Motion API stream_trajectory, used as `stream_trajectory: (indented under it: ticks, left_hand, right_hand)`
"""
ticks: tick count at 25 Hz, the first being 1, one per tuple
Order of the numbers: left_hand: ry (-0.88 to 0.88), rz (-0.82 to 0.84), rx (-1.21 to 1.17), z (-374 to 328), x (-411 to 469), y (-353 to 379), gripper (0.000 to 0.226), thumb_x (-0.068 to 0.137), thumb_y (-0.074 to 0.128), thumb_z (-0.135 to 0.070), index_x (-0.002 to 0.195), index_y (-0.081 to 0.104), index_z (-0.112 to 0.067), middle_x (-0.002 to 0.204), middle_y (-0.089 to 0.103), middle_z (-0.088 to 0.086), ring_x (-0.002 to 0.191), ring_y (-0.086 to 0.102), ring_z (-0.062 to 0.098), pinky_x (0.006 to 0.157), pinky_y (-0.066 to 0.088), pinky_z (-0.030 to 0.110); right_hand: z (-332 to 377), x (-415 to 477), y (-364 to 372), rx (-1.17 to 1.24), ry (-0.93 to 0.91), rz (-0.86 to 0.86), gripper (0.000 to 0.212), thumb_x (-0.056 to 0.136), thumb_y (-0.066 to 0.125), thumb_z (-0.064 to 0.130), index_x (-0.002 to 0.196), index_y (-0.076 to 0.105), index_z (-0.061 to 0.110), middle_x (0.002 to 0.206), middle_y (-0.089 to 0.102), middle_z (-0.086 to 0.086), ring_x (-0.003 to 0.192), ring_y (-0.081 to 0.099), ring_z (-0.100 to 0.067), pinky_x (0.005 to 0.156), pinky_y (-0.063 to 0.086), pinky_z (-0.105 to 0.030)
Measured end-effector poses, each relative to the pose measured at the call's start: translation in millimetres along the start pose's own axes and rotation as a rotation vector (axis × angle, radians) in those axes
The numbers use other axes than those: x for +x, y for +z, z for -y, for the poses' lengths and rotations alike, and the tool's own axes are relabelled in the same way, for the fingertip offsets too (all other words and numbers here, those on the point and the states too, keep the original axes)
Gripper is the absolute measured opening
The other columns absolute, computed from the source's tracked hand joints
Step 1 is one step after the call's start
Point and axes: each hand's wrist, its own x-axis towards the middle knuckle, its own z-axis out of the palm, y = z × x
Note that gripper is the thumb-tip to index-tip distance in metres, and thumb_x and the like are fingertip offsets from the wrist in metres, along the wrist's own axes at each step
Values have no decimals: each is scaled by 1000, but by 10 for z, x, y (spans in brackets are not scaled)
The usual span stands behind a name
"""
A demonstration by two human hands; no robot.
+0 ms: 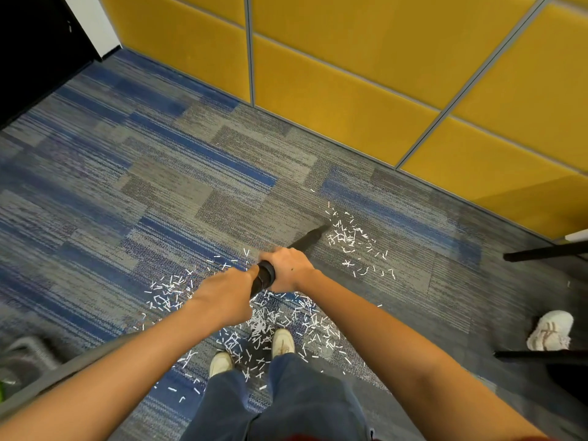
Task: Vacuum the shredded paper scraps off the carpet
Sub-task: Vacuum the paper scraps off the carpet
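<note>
White shredded paper scraps lie thick on the blue-and-grey carpet around my feet. A thinner patch of scraps lies farther ahead to the right. Both hands grip a black vacuum tube. My left hand holds its near end and my right hand holds it just ahead. The tube's tapered black nozzle points forward and right, its tip resting on the carpet at the left edge of the far patch.
A yellow padded partition wall runs along the far side. Black furniture legs and another person's white shoe are at the right. A grey hose-like object lies at the lower left. A dark doorway is at the upper left.
</note>
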Motion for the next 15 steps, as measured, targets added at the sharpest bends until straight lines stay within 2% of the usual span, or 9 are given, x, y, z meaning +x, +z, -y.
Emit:
stream_trajectory:
  ticks: [6,10,15]
  left_hand:
    - [49,-8,9,-307,131,-15,60,87,53,-8,142,31,-19,81,43,-1,78,51,20,66,45,28]
    - [67,10,23,-509,170,1,58,88,54,-11,140,32,-18,88,46,1,78,50,20,65,44,28]
    - [103,32,54,-598,154,-33,58,88,55,-13,141,33,-20,87,46,1,77,50,20,66,44,28]
  right_hand:
    - [-277,-183,21,100,110,-28,30,78,67,22,106,57,19,99,60,-6,94,59,-27,82,51,-37]
    - [-451,-317,39,138,129,-31,35,77,68,24,109,57,16,103,60,-10,99,58,-29,89,50,-42]
    - [-499,-467,37,160,168,-38,37,78,67,25,113,57,19,107,59,-10,98,58,-29,88,50,-42]
